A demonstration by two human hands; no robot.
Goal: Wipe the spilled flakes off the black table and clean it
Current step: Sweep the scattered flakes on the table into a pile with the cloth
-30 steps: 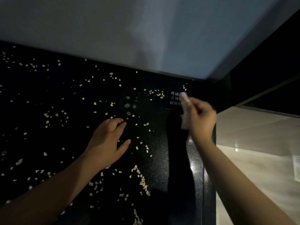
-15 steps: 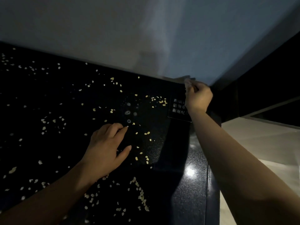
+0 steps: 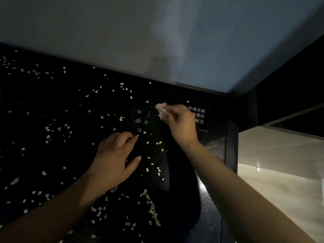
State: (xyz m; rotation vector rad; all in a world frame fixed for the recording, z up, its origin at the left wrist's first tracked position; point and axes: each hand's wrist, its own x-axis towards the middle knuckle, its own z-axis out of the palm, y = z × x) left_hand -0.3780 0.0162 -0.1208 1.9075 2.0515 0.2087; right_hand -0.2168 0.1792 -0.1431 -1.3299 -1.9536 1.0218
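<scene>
1. I am in a dim corner. A plain pale wall (image 3: 122, 32) is at 12 o'clock. The shiny, speckled black table (image 3: 73, 151) fills the view from 9 o'clock down to 6 o'clock.
2. Small, thin, pale yellow flakes (image 3: 152, 210) lie all over the table. The thickest line of them is at 6 o'clock. Many more sit out at 9 and 10 o'clock.
3. My right hand (image 3: 180, 123) pinches a small, crumpled, pale wad (image 3: 162, 109). It is at 1 o'clock from my left hand (image 3: 112, 162). I cannot tell if the wad is paper or cloth.
4. My left hand lies on the table with its fingers spread. It holds nothing.
5. I think the job has only just begun, because flakes are almost everywhere.
6. To wipe well, I should press the wad flat on the table. Then I should pull it slowly toward 6 o'clock, so the flakes pile up and do not jump away.
7. The wad is little, so short strokes are best. My left hand could cup at the table edge to catch the pile.
8. Small round wet-looking rings (image 3: 138, 120) sit at 8 o'clock from the wad. They will need a rub too.
</scene>
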